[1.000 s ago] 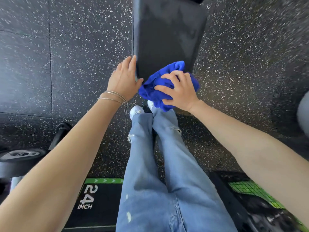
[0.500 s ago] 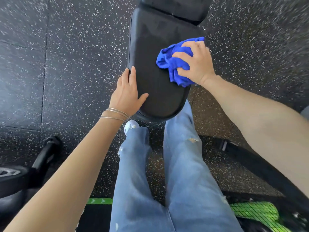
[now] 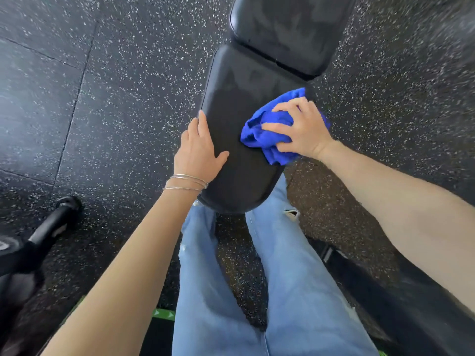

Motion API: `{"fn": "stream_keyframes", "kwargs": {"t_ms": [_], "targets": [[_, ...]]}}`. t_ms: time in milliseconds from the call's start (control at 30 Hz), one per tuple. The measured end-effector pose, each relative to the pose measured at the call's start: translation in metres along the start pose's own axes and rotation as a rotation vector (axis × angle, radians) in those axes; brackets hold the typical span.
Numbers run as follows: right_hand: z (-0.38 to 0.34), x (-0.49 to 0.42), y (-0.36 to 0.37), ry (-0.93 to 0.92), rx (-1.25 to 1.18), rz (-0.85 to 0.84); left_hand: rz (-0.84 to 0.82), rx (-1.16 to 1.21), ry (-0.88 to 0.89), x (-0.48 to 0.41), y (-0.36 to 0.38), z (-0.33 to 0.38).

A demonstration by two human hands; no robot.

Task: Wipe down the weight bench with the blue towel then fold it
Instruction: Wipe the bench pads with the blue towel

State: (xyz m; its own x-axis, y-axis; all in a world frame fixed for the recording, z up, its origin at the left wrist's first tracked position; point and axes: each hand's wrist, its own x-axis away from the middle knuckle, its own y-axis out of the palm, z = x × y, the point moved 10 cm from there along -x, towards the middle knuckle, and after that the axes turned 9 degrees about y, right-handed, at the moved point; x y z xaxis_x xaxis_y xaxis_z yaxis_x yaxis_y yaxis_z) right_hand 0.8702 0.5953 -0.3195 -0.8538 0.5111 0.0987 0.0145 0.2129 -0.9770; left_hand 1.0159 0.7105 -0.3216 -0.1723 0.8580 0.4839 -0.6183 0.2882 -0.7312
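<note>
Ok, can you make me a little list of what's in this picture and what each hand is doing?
place: speckled black rubber floor
bench: black padded weight bench, seat pad nearest, back pad beyond
towel: blue towel, bunched up, on the seat's right side
right grip: holds the towel against the seat
left grip: rests flat on the seat's left edge, fingers straight
folding: not yet done

One towel (image 3: 264,134). Two hands: left hand (image 3: 198,152), right hand (image 3: 303,132). Two pads: near pad (image 3: 231,111), far pad (image 3: 290,29). Two legs (image 3: 203,265). One black bar (image 3: 51,227).
</note>
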Motion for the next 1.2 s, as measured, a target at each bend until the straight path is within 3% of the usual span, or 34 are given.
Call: {"fn": "stream_keyframes", "kwargs": {"t_ms": [167, 233, 367, 533, 600, 633, 733, 800, 867, 1000, 1100, 1167, 1200], "targets": [[0.050, -0.053, 0.005, 0.867, 0.060, 0.073, 0.025, 0.016, -0.062, -0.006, 0.001, -0.001], [0.050, -0.089, 0.008, 0.922, 0.023, 0.050, 0.042, 0.018, -0.086, -0.006, 0.001, -0.003], [0.021, -0.119, 0.012, 0.528, 0.064, -0.026, 0.059, 0.034, -0.155, -0.001, 0.002, -0.005], [-0.003, -0.094, -0.006, -0.309, 0.009, -0.021, 0.069, 0.043, -0.261, 0.011, 0.004, -0.010], [0.011, -0.110, -0.003, -0.320, 0.036, -0.073, 0.086, 0.050, -0.288, 0.014, 0.006, -0.010], [0.018, -0.124, 0.001, -0.199, 0.034, -0.104, 0.100, 0.052, -0.304, 0.014, 0.006, -0.010], [0.034, -0.151, 0.012, 0.394, 0.018, -0.117, 0.140, 0.070, -0.360, 0.016, 0.009, -0.009], [0.018, -0.159, 0.013, 0.553, -0.004, -0.100, 0.174, 0.078, -0.387, 0.018, 0.011, -0.009], [-0.015, -0.162, 0.009, 0.405, 0.050, -0.082, 0.201, 0.083, -0.409, 0.021, 0.012, -0.010], [-0.077, -0.117, 0.012, -0.179, 0.036, -0.120, 0.204, 0.084, -0.409, 0.026, 0.015, -0.014], [-0.078, -0.104, -0.005, -0.513, 0.005, -0.027, 0.179, 0.080, -0.399, 0.029, 0.015, -0.012], [-0.061, -0.116, -0.008, -0.608, 0.037, 0.001, 0.164, 0.066, -0.386, 0.028, 0.014, -0.012], [-0.050, -0.127, -0.005, -0.557, 0.046, -0.015, 0.156, 0.060, -0.381, 0.027, 0.014, -0.012]]}}
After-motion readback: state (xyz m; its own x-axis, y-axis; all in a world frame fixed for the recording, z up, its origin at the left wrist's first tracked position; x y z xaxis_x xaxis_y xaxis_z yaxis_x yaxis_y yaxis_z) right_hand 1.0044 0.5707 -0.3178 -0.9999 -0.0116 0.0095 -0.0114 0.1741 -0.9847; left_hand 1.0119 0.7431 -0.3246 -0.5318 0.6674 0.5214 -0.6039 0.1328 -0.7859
